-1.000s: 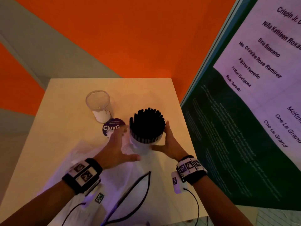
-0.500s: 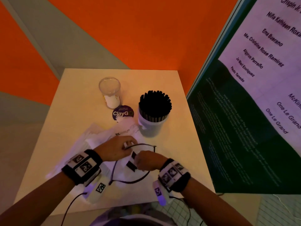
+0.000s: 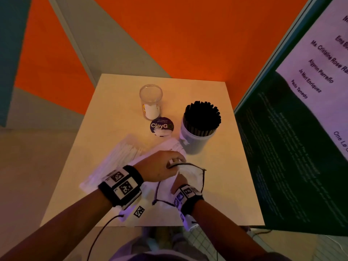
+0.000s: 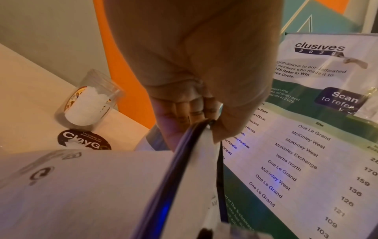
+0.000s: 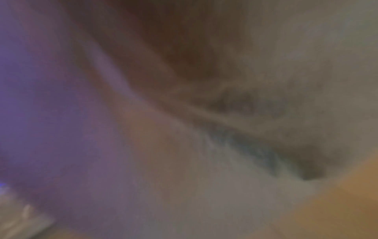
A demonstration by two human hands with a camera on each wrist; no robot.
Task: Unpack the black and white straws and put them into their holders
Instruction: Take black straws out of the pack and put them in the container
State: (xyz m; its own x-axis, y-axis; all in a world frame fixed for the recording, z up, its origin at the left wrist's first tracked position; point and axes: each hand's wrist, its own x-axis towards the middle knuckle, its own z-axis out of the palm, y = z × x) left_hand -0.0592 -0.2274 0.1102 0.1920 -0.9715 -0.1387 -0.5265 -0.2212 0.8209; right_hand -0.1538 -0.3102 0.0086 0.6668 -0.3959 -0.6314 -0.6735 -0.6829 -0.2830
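Two hands work at a white bag (image 3: pixel 190 174) with a black rim, on the table (image 3: pixel 120 102) in front of the pot (image 3: pixel 195 142). The left hand (image 3: pixel 160 166) pinches the bag's rim. The right hand (image 3: pixel 178 182) reaches into the bag; I cannot tell what its fingers do. Black straws (image 3: pixel 202 114) stand in the pot. White straws (image 3: pixel 122 157) lie in a pack left of the pot. A clear cup (image 3: pixel 150 100) stands behind and left of the pot.

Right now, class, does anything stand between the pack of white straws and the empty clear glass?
Nothing upright does. Only the round ClayGo sticker lies flat on the table beside the clear glass. The white straws lie in their wrapper, and the left hand pinches the white bag.
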